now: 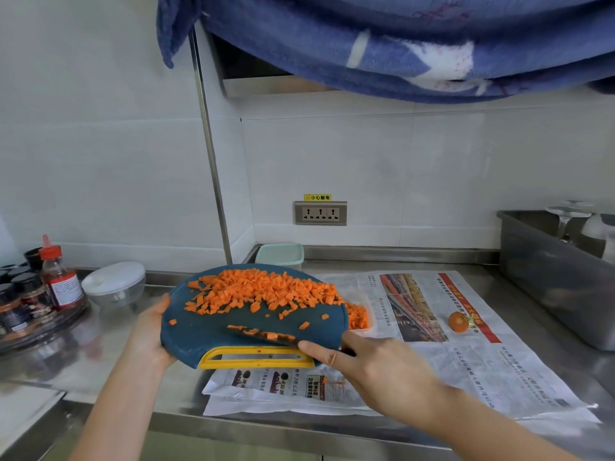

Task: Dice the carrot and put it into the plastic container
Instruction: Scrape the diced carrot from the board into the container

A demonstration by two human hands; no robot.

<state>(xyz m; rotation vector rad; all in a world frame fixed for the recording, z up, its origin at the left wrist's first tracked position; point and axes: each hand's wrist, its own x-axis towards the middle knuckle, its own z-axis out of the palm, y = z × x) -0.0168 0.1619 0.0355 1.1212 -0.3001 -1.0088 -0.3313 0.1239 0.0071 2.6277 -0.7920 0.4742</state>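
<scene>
Several jars [23, 284] and a red-capped bottle [60, 281] are standing leftmost, beside a lidded bowl [114, 284]. The left hand [151, 331] is gripping a tilted cutting board [206, 331], thumb [163, 302] on top, other fingers hidden. Diced carrot [263, 289] is lying heaped on its far side. The right hand [376, 364] is holding a knife [263, 334] to the board, forefinger [316, 348] stretched along the blade. Under the board's right edge, the plastic container [359, 316] is holding more dice. Rightmost, a steel tub [545, 271] is holding glasses [565, 217]
</scene>
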